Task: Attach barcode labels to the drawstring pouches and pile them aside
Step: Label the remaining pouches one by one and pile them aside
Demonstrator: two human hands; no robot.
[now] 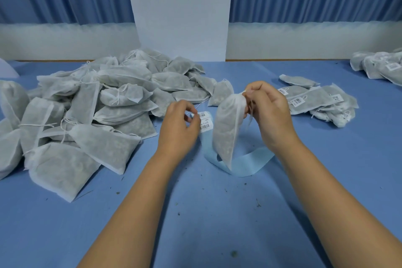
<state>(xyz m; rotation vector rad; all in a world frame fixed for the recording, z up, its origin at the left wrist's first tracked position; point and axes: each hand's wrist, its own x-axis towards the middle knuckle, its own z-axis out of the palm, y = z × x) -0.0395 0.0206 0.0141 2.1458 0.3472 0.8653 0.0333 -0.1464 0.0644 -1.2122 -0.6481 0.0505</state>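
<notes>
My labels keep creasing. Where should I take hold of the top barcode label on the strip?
Probably the left edge of the top barcode label, approached from the left: the left hand sits right beside it, and the backing strip bends away below.

Print on barcode labels illegible

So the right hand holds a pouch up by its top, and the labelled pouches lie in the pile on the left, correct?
Not quite: the head view shows the labelled pouches on the right. The right hand does hold a pouch by its top.
</notes>
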